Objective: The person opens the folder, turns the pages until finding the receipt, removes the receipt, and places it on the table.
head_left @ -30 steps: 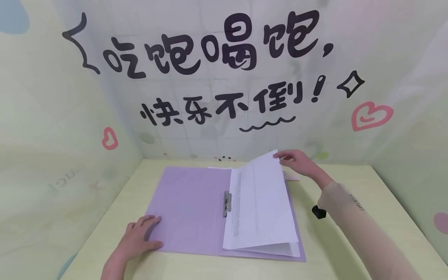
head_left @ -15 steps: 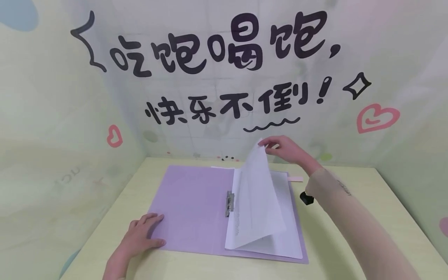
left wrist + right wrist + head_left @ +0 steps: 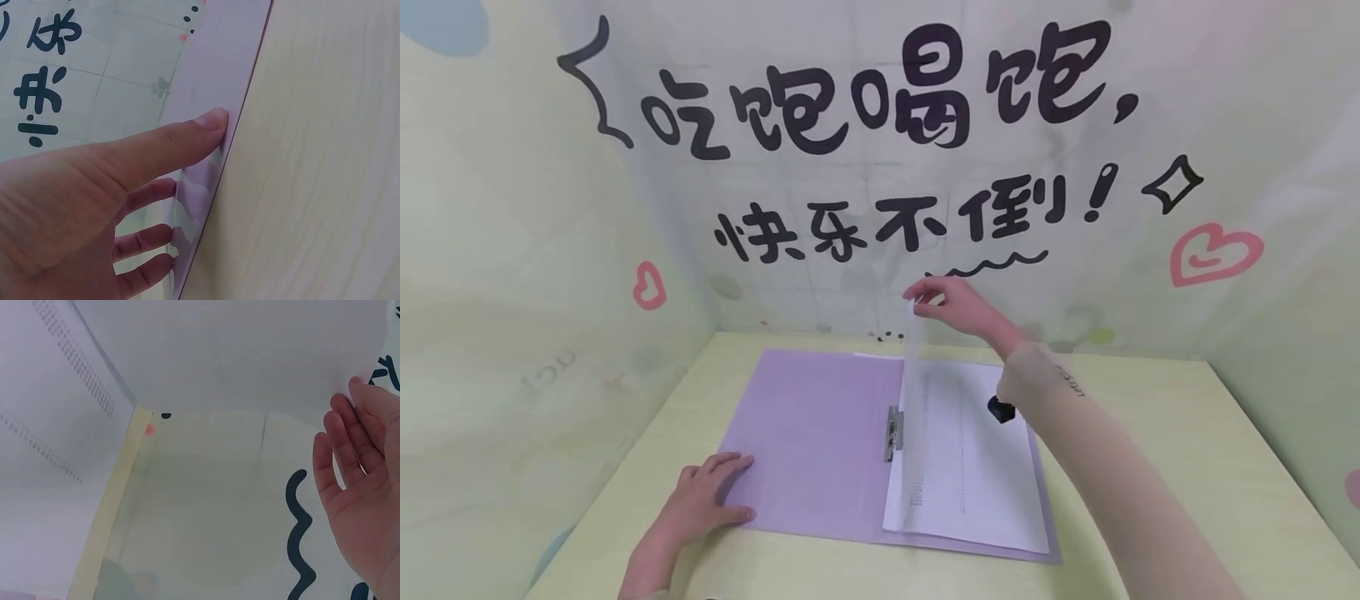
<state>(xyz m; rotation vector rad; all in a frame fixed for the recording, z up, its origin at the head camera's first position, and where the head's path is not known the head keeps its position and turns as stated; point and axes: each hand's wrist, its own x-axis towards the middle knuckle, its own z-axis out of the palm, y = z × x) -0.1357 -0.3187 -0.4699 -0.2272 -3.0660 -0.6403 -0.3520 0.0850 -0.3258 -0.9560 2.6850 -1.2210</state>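
Note:
A purple folder (image 3: 812,442) lies spread out flat on the table, with a metal clip (image 3: 892,433) near its fold. My right hand (image 3: 961,307) pinches the top outer corner of a sheet of paper (image 3: 912,425), which stands nearly edge-on above the folder. In the right wrist view, this raised sheet (image 3: 237,350) spans the top. Beneath it, a printed page (image 3: 992,475) lies on the folder's right side. My left hand (image 3: 696,498) rests on the folder's lower left corner, fingers spread. Its thumb (image 3: 187,137) lies along the cover's front edge in the left wrist view.
The pale wood table (image 3: 1150,467) meets a back wall (image 3: 850,308) with large black lettering. Side walls stand at left and right. A black object (image 3: 1001,409) sits at the right sleeve's cuff, and a white paper edge (image 3: 877,357) peeks out behind the folder.
My right hand has moved left and up, swinging the sheet from its slant over the right side to nearly upright. The printed page below is now exposed. My left hand stays on the folder.

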